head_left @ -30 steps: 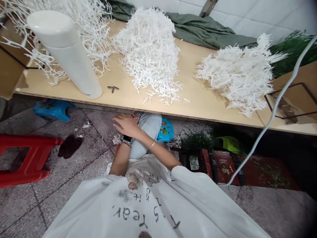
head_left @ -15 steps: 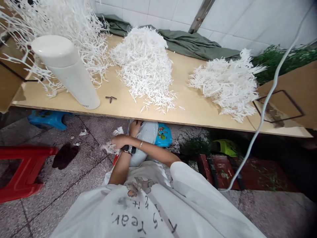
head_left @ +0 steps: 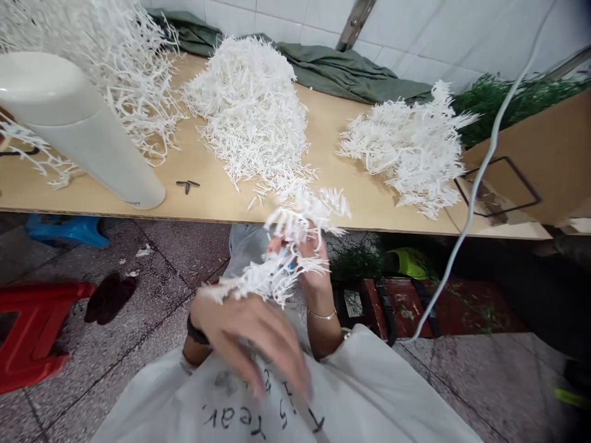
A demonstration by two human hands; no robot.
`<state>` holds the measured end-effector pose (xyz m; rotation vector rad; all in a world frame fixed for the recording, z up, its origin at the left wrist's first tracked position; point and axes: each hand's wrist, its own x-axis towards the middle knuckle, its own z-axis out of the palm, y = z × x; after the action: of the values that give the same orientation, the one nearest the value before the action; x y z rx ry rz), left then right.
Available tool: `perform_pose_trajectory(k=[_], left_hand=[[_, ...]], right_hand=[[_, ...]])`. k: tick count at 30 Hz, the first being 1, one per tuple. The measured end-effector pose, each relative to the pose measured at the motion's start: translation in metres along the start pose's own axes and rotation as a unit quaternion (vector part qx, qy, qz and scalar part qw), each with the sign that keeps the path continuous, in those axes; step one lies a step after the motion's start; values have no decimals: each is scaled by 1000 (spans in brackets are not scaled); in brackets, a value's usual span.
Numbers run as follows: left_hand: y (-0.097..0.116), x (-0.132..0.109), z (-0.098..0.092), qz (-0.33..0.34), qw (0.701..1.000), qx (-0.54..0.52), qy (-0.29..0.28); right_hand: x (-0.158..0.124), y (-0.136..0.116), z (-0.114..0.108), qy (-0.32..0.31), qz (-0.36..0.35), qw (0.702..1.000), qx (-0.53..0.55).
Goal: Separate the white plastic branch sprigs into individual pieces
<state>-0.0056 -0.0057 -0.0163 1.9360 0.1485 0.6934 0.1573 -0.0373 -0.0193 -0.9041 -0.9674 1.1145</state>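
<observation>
A white branching bunch (head_left: 274,277) is gripped in the right hand (head_left: 316,271) before the table's (head_left: 217,206) front edge, likely held up so its tips spread free. The left hand (head_left: 249,326), blurred, appears loosely open and empty. Beyond, a white heap (head_left: 249,117) covers mid-table; a bottle (head_left: 96,141) stands left along that edge.

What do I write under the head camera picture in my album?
Right hand holds branching white strands near the blurred left hand, white piles on the table.
</observation>
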Motion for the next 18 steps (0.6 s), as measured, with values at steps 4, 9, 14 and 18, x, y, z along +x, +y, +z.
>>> perform_pose_trajectory(k=[4,9,14,18], left_hand=[[15,8,16,129,931,132,315],[-3,25,16,-135,975,116,135],[0,26,9,-151,987,-28,53],[7,18,0,-172,975,-98,103]], right_hand=[[-9,-12,2,107,-76,991,4],[-13,-28,3,157,-114,981,4],[-8,-42,-13,217,-138,966,-36],[-5,-47,-42,267,-186,943,65]])
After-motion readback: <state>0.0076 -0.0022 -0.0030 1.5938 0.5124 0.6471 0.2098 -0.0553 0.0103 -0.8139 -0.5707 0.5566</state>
